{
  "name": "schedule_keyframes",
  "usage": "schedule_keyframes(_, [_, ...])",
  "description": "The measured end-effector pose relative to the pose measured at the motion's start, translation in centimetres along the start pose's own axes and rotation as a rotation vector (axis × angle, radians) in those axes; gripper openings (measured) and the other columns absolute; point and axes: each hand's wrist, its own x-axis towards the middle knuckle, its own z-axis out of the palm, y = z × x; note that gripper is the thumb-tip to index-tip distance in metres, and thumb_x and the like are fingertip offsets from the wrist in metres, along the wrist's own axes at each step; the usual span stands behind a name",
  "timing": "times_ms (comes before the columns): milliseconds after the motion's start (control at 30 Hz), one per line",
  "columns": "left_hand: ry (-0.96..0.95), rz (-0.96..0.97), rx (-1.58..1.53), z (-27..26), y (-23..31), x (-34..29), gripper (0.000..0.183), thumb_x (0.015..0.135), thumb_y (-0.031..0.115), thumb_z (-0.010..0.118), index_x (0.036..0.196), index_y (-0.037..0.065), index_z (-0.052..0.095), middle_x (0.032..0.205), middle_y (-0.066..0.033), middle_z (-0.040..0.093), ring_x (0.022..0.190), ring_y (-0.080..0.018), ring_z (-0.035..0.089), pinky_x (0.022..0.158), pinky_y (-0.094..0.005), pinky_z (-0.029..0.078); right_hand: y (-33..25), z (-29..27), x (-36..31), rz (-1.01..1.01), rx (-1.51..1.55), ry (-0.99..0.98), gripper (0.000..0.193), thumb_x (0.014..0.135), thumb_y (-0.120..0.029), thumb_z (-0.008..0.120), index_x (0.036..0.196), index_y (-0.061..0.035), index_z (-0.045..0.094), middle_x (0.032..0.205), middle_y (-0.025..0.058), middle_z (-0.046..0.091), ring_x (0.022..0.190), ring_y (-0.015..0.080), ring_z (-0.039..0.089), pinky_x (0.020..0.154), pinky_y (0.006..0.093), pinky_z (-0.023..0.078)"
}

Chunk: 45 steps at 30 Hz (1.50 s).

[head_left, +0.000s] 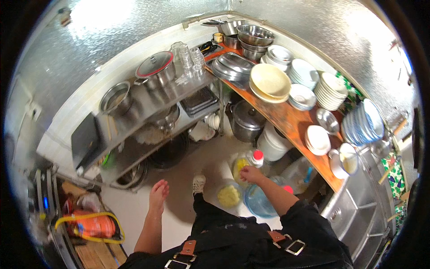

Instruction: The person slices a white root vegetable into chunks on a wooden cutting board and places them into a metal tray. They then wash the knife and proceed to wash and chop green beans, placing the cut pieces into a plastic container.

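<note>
My left hand (158, 193) hangs over the floor with its fingers loosely bent and apart, holding nothing. My right hand (251, 174) is curled, palm down, and nothing shows in it. In the picture it overlaps a clear jug (240, 167) with a red cap (258, 155) and yellowish contents; whether they touch I cannot tell. Below it on the floor stand a clear bowl of pale yellow pieces (229, 196) and a blue translucent basin (260, 205). My shoe (199, 184) is left of the bowl.
A steel shelf (152, 105) at the left bears pots and glasses. An orange-brown shelf (286, 117) on the right carries stacked bowls. Beneath it are a lidded pot (247, 120) and white buckets (272, 142). An orange cylinder with a yellow hose (92, 222) lies lower left; steel sinks (358, 217) lower right.
</note>
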Motion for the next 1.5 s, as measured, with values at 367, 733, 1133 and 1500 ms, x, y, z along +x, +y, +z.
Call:
schedule_keyframes(367, [0.150,-0.337,-0.152,22.9,0.3,52.5,0.039,0.095,0.025,0.055,0.128,0.003,0.052,0.116,-0.0072,0.059,0.100,-0.0196,0.060,0.091,-0.0322,0.047,-11.8,5.5,38.2,0.092,0.984,0.063,0.035,0.094,-0.026,0.053,0.125,-0.0094,0.052,0.118,0.0062,0.062,0.100,0.0221,0.063,0.082,0.0359,0.052])
schedule_keyframes(733, [0.206,-0.368,-0.111,20.3,-2.9,61.1,0.045,0.095,0.031,0.052,0.130,0.004,0.050,0.122,-0.0089,0.056,0.104,-0.0196,0.058,0.090,-0.0322,0.046,-16.2,8.0,53.7,0.238,0.300,0.347,0.019,0.081,-0.022,0.065,0.087,-0.0046,0.064,0.073,0.0090,0.068,0.057,0.0192,0.066,0.055,0.0322,0.054])
schedule_keyframes(1133, [0.211,-0.316,-0.003,16.1,-2.9,59.9,0.050,0.096,0.038,0.048,0.133,0.004,0.047,0.129,-0.0108,0.052,0.108,-0.0197,0.055,0.089,-0.0322,0.046,-16.3,7.3,42.7,-0.069,1.340,0.236,0.028,0.092,-0.015,0.059,0.119,-0.0106,0.057,0.113,0.0010,0.060,0.103,0.0163,0.058,0.085,0.0367,0.051])
schedule_keyframes(1500, [0.068,-0.240,0.403,15.9,-2.3,57.9,0.056,0.097,0.045,0.045,0.136,0.005,0.045,0.135,-0.0125,0.049,0.112,-0.0198,0.053,0.088,-0.0322,0.045,-1.6,7.4,7.8,0.022,1.332,0.418,0.033,0.087,-0.003,0.059,0.120,-0.0040,0.061,0.114,0.0062,0.064,0.104,0.0186,0.061,0.092,0.0355,0.048])
